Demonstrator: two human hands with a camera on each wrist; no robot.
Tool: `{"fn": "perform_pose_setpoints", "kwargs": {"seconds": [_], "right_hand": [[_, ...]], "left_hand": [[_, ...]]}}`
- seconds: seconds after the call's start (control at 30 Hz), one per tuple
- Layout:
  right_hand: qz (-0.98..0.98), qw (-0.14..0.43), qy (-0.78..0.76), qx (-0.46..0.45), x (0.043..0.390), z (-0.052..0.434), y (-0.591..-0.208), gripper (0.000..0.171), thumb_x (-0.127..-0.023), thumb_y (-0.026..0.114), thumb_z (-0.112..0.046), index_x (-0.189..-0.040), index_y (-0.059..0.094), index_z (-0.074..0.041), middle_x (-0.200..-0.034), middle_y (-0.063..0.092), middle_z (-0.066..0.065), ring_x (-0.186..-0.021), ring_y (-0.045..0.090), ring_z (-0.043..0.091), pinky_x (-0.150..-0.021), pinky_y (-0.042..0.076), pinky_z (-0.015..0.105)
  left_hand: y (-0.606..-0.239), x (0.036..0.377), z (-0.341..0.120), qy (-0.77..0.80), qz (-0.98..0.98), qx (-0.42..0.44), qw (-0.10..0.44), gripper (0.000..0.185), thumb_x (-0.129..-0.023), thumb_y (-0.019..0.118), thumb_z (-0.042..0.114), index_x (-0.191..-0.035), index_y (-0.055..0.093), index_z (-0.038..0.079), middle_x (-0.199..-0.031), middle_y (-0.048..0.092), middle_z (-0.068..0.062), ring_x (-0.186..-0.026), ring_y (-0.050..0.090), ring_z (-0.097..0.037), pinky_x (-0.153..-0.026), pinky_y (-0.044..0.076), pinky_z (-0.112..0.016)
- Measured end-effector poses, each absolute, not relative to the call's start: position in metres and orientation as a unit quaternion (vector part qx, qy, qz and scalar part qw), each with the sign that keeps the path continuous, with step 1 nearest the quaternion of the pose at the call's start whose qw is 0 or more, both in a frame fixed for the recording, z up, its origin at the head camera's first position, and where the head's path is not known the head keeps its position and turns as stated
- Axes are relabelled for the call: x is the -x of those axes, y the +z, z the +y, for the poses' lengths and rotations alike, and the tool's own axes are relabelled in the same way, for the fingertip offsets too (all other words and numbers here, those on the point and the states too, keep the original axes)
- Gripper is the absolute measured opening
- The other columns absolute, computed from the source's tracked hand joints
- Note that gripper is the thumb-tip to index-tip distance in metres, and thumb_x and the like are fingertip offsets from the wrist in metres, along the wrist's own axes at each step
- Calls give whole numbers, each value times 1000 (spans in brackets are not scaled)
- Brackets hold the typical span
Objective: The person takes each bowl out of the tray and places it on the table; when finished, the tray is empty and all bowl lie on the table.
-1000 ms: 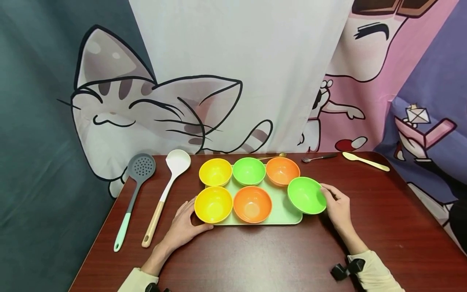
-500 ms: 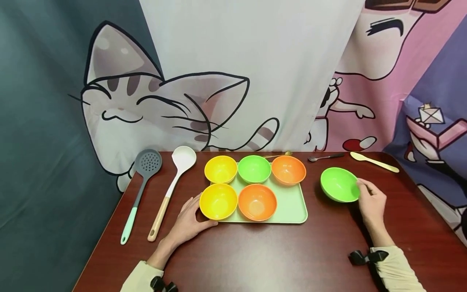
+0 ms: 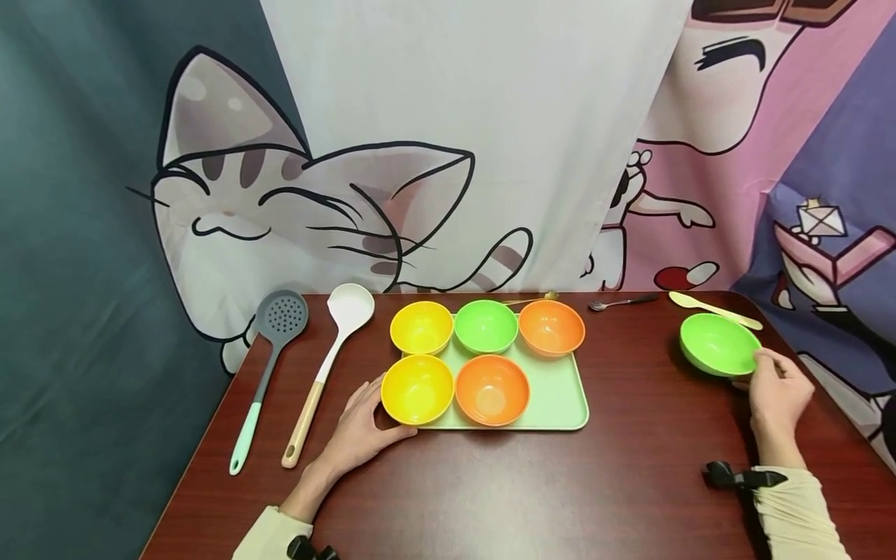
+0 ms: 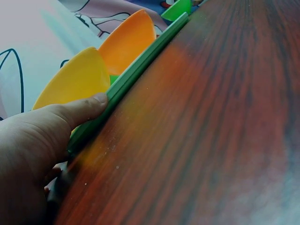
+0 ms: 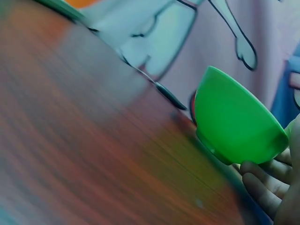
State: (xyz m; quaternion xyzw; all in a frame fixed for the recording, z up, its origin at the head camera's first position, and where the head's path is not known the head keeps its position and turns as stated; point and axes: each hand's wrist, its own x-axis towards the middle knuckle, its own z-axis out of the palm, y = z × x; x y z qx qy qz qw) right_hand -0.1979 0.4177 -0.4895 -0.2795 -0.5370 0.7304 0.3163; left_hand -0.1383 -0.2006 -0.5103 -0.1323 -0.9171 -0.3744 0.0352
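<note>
R hand (image 3: 780, 389) — 1 grn bowl (image 3: 719, 344)

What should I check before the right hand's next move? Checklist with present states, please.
1. Held green bowl secure in right hand: ok, gripped at its side.
2. Held green bowl off the table: cannot tell.
3. Held green bowl clear of pale yellow knife: cannot tell; too close in the head view.
4. Left hand touching tray: ok, thumb at its front edge.
5. Front orange bowl upright on tray: ok.
</note>
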Motion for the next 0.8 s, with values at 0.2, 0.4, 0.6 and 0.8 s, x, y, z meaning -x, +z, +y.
{"fn": "perform_pose_setpoints", "kwargs": {"seconds": [0.2,0.4,0.6,0.8], "right_hand": [[-508,340,725,317,189,446,-490,19,-90,59,-1,-81,73,-9,-76,64,-5,-40,59,7,-32,46,21],[-489,363,708,357,183,464,-494,20,-91,54,-2,-77,66,-11,-67,61,-5,-35,57,8,-30,43,22],[-476,353,721,358,185,467,-492,16,-94,54,-4,-85,66,-12,-68,63,-5,-36,60,10,-31,45,22],[-457,355,738,347,182,464,-492,11,-96,56,-5,-90,64,-11,-64,65,-3,-37,62,14,-31,46,23]], "left_hand": [[-511,137,-200,-374,-917,132,37,94,-73,82,59,-151,45,22,-155,45,0,-149,34,-24,-122,20,-55],[-509,138,-200,-373,-916,140,42,93,-73,82,58,-151,44,23,-155,46,0,-148,35,-24,-122,20,-56],[-509,138,-200,-373,-915,142,49,94,-72,84,56,-151,45,22,-155,45,-2,-148,36,-25,-121,21,-56],[-508,135,-200,-374,-916,137,48,95,-71,84,57,-150,45,22,-154,47,-2,-147,37,-28,-121,21,-58]]}}
